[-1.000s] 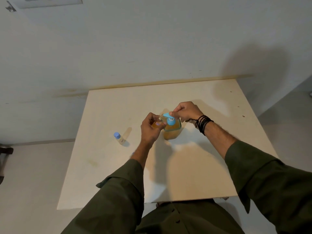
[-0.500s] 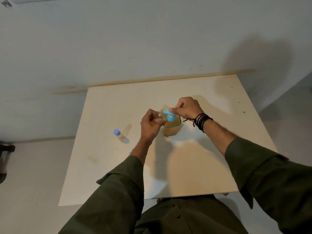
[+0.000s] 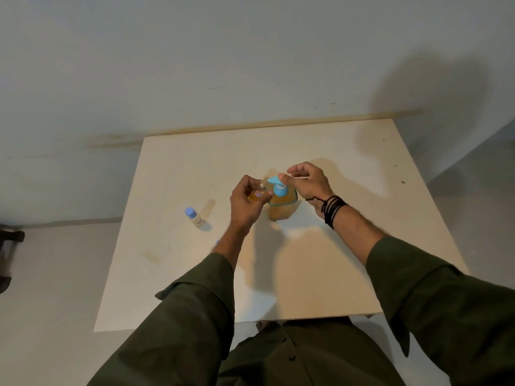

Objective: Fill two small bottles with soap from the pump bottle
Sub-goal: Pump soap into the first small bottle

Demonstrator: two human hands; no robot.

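My left hand (image 3: pixel 245 203) gripping a small bottle (image 3: pixel 257 194) of amber soap, red label unreadable, at the pump bottle (image 3: pixel 282 203) spout mid-counter (image 3: pixel 348 246), right hand (image 3: pixel 308 181) thumb on the blue pump head (image 3: pixel 274 180), fingers loosely curled, blue-capped second small bottle (image 3: pixel 193 216) standing left

Left hand (image 3: pixel 245 203) grips a small bottle (image 3: pixel 257 194) with amber soap inside, its mouth held right up under the blue spout of the pump bottle (image 3: pixel 282 203). Right hand (image 3: pixel 308 181) sits over the pump head, thumb on the blue top, fingers loosely curled above it. The pump bottle stands upright mid-table (image 3: pixel 348 274), amber soap inside. Off to the left, well apart, a second small bottle (image 3: pixel 193 217) with a blue cap stands alone. Black cords (image 3: pixel 333 208) wrap the right wrist.
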